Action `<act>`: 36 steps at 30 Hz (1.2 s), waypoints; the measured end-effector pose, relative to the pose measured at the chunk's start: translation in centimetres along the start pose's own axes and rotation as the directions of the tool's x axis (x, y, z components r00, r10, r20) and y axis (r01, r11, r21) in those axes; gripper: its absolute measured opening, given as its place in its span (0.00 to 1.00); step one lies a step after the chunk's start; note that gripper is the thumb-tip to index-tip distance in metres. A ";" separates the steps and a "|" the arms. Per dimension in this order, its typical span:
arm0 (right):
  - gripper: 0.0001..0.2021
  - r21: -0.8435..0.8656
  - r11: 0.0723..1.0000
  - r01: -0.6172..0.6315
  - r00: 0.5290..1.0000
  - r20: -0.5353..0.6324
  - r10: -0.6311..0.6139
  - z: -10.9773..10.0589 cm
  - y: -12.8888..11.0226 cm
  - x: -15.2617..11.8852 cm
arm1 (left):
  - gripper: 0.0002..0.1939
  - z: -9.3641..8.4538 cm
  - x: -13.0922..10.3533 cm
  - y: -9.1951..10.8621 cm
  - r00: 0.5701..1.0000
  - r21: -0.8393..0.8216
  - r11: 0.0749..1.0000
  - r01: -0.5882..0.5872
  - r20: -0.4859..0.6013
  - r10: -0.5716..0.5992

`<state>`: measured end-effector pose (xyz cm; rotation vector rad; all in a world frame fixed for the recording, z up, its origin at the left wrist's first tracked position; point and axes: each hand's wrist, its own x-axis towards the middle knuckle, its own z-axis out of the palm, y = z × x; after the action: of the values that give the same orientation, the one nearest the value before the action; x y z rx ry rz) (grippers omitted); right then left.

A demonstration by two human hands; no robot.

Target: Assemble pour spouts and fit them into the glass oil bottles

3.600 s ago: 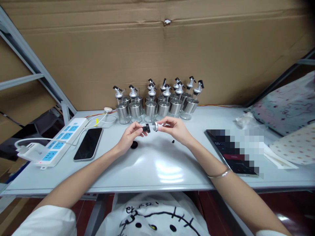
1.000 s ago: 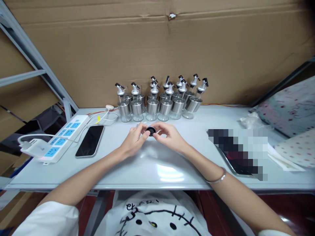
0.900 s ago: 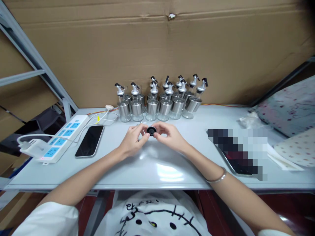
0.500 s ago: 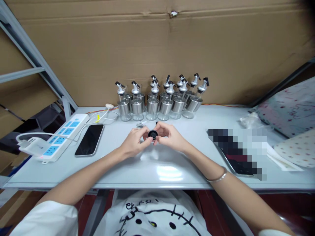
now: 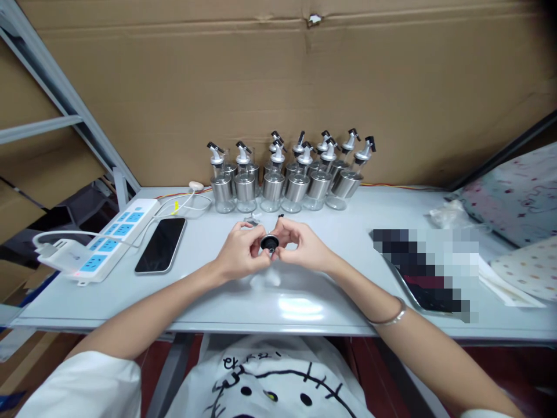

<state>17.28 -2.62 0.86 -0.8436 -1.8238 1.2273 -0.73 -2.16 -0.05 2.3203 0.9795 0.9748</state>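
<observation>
Between my two hands is a bottle pour spout (image 5: 270, 244), its round black underside and silver rim facing me. My left hand (image 5: 244, 251) pinches it from the left with thumb and fingers. From the right, the fingers of my right hand (image 5: 303, 245) close on the same spout. A small black tip (image 5: 281, 216) shows above my right fingers. Just behind my left hand lies a small clear and grey piece (image 5: 252, 220), partly hidden. Farther back stand several glass bottles (image 5: 272, 188) with steel sleeves, many topped with silver and black pour spouts.
At left lie a white power strip (image 5: 117, 238) with a plugged-in charger and a black-screened phone (image 5: 161, 245). A blurred-out dark item (image 5: 418, 273) lies at right, near crumpled plastic (image 5: 450, 215) and patterned bags (image 5: 517, 180). Cardboard (image 5: 174, 87) rises behind the table.
The pour spout has tilted a little in my fingers, so more of its black inner part shows. Both hands keep hold of it. The whole view has shifted slightly.
</observation>
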 end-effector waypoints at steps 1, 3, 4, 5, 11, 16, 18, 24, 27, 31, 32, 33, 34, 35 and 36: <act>0.08 -0.005 1.000 0.001 1.000 -0.002 -0.001 0.0 0.0 0.0 | 0.08 0.0 0.0 0.0 1.000 0.013 1.000 -0.003 0.000 0.003; 0.08 -0.010 1.000 0.004 1.000 -0.006 -0.004 0.0 0.1 0.0 | 0.08 0.1 0.0 0.1 1.000 0.039 0.999 -0.013 -0.002 0.013; 0.08 -0.008 1.000 0.006 1.000 -0.006 -0.006 -0.1 0.1 -0.1 | 0.08 0.1 0.0 0.1 1.000 0.051 0.998 -0.020 -0.005 0.020; 0.08 -0.002 1.000 0.008 1.000 -0.005 -0.008 -0.1 0.1 -0.1 | 0.07 0.1 0.0 0.2 1.000 0.063 0.998 -0.029 -0.007 0.029; 0.08 0.007 0.999 0.041 0.999 -0.015 -0.041 -0.2 0.0 -0.2 | 0.06 0.0 -0.2 0.3 0.994 0.124 0.988 -0.092 -0.044 0.098; 0.11 0.012 0.994 0.108 0.994 0.013 -0.109 -1.2 0.2 0.2 | 0.05 0.0 -0.1 -0.4 0.974 0.202 0.965 -0.169 -0.114 0.195; 0.12 -0.037 0.991 0.130 0.991 -0.019 -0.131 -1.6 0.3 0.3 | 0.04 -0.1 0.0 -0.7 0.963 0.202 0.957 -0.206 -0.130 0.234; 0.08 -0.106 0.982 0.159 0.979 -0.109 -0.170 -1.4 0.2 0.3 | 0.11 -0.3 0.0 -1.2 0.919 0.112 0.936 -0.333 -0.183 0.349; 0.05 -0.167 0.974 0.155 0.980 -0.095 -0.172 -1.2 0.1 0.3 | 0.12 -0.4 0.1 -1.2 0.899 0.090 0.902 -0.421 -0.093 0.429; 0.07 -0.208 0.973 0.095 0.990 -0.082 -0.114 -2.1 -0.1 0.3 | 0.11 -0.9 0.4 -1.3 0.901 0.128 0.899 -0.420 -0.059 0.429; 0.08 -0.249 0.966 0.070 0.992 -0.081 -0.093 -2.5 -0.1 0.4 | 0.11 -1.0 0.5 -1.4 0.900 0.158 0.894 -0.420 -0.056 0.433; 0.10 -0.318 0.947 0.047 0.994 -0.077 -0.076 -2.9 0.1 0.4 | 0.10 -1.1 0.5 -1.5 0.895 0.200 0.882 -0.426 -0.053 0.443; 0.11 -0.416 0.909 0.025 0.995 -0.075 -0.062 -3.4 0.4 0.4 | 0.10 -1.2 0.6 -1.7 0.889 0.247 0.867 -0.433 -0.045 0.456; 0.12 -0.532 0.847 0.009 0.996 -0.072 -0.055 -3.8 0.8 0.5 | 0.10 -1.2 0.6 -1.8 0.883 0.291 0.850 -0.440 -0.033 0.469; 0.13 -0.652 0.759 0.006 0.996 -0.060 -0.060 -4.1 1.3 0.5 | 0.09 -1.2 0.6 -1.9 0.878 0.329 0.833 -0.445 -0.022 0.478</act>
<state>20.73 0.01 0.71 -1.2036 -2.2205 0.4914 -2.19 -0.31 -0.19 2.8886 0.6496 1.2047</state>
